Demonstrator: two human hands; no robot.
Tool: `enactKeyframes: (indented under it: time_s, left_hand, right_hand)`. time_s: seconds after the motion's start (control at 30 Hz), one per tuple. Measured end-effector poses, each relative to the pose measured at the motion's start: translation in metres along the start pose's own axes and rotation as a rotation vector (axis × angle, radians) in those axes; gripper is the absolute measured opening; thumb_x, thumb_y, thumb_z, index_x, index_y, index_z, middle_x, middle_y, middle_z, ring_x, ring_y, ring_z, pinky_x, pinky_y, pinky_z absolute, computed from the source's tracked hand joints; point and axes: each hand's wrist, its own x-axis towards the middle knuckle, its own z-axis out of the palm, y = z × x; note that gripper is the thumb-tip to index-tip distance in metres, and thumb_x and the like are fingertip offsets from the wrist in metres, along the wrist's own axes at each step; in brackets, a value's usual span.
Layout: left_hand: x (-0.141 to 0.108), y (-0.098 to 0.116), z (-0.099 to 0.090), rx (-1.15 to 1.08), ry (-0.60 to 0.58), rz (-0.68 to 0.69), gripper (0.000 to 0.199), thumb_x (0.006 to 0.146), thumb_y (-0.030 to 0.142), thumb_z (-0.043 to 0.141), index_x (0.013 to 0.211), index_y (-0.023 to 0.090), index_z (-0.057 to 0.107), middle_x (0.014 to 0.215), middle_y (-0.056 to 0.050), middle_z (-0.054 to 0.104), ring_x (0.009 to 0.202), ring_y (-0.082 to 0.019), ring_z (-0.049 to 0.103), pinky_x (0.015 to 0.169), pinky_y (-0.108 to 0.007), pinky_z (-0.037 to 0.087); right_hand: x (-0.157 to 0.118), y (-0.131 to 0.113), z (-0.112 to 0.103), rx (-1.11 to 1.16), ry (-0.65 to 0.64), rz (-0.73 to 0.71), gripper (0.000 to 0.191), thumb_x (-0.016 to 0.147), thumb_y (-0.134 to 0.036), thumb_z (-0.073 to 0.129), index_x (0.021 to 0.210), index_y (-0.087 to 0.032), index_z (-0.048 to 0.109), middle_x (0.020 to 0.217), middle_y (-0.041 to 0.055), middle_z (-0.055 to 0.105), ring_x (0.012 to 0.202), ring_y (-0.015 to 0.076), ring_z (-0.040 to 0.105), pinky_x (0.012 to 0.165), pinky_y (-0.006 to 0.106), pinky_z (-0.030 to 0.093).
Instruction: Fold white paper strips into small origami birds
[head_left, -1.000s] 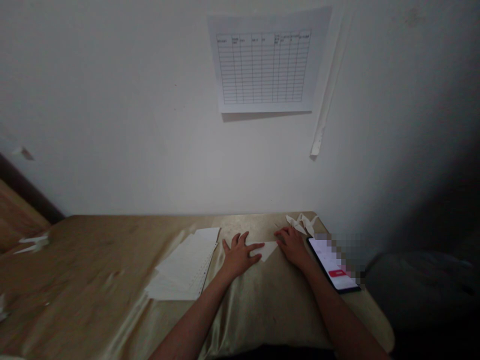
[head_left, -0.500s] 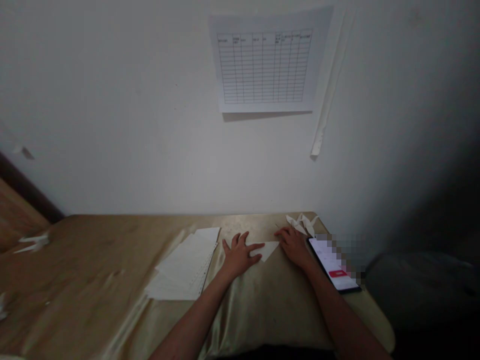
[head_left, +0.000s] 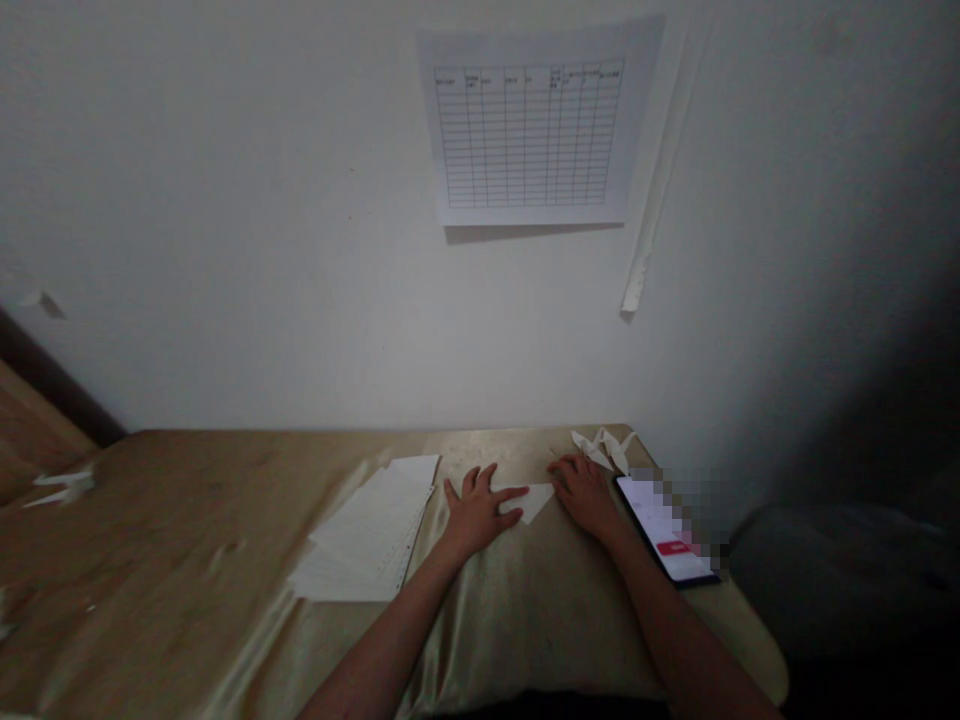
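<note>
A small folded white paper triangle (head_left: 537, 503) lies on the cloth-covered table, pointing toward me. My left hand (head_left: 478, 510) is spread over its left part, with thumb and index finger resting on the paper and the other fingers stretched out on the cloth. At the triangle's right corner is my right hand (head_left: 586, 492), fingers loosely bent and partly apart, covering that tip. Whether a fingertip pinches the corner is too small to make out. Just beyond the right hand stand folded paper cranes (head_left: 604, 448).
Loose white sheets (head_left: 367, 535) with punched edges lie left of my left arm. A lit phone (head_left: 664, 530) rests by my right forearm. White paper scraps (head_left: 66, 484) sit at the far left. A printed table sheet (head_left: 532, 125) hangs on the wall behind the table (head_left: 187, 560).
My right hand has shifted slightly left, over the triangle's right tip. My left hand and the paper stay in place.
</note>
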Motion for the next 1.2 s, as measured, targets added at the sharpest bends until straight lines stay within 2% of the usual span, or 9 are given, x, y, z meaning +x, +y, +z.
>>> enactKeyframes:
  time_s: [0.33, 0.67, 1.0, 1.2]
  left_hand:
    - [0.0, 0.0, 0.001, 0.024, 0.004, -0.009, 0.042, 0.095, 0.058, 0.07, 0.136, 0.063, 0.064, 0.173, 0.0, 0.039, 0.161, -0.044, 0.026, 0.119, -0.087, 0.009]
    - [-0.001, 0.001, -0.002, 0.028, -0.025, -0.015, 0.042, 0.096, 0.059, 0.067, 0.139, 0.062, 0.063, 0.175, 0.001, 0.036, 0.162, -0.044, 0.023, 0.12, -0.086, 0.007]
    - [-0.003, 0.002, -0.003, 0.003, 0.006, -0.001, 0.042, 0.095, 0.054, 0.07, 0.136, 0.061, 0.066, 0.172, -0.001, 0.04, 0.161, -0.046, 0.026, 0.118, -0.087, 0.008]
    - [-0.003, 0.001, -0.001, 0.005, 0.018, 0.005, 0.041, 0.096, 0.054, 0.069, 0.136, 0.061, 0.066, 0.172, 0.0, 0.04, 0.16, -0.046, 0.026, 0.118, -0.087, 0.008]
  right_hand:
    - [0.004, -0.001, 0.002, -0.014, -0.033, 0.021, 0.041, 0.101, -0.021, 0.049, 0.138, -0.029, 0.067, 0.145, 0.0092, 0.058, 0.14, 0.0268, 0.047, 0.119, 0.04, 0.033]
    - [0.015, 0.004, 0.004, 0.015, -0.088, 0.092, 0.053, 0.094, -0.016, 0.056, 0.143, -0.033, 0.063, 0.151, 0.0057, 0.057, 0.145, 0.0259, 0.045, 0.119, 0.04, 0.032]
    - [0.014, 0.002, 0.008, 0.041, 0.003, 0.118, 0.053, 0.091, -0.016, 0.057, 0.14, -0.035, 0.066, 0.146, 0.0054, 0.06, 0.134, 0.027, 0.053, 0.111, 0.041, 0.04]
    - [0.014, 0.002, 0.006, 0.022, -0.026, 0.099, 0.056, 0.092, -0.013, 0.056, 0.144, -0.034, 0.063, 0.148, 0.0064, 0.06, 0.139, 0.0266, 0.049, 0.114, 0.04, 0.036]
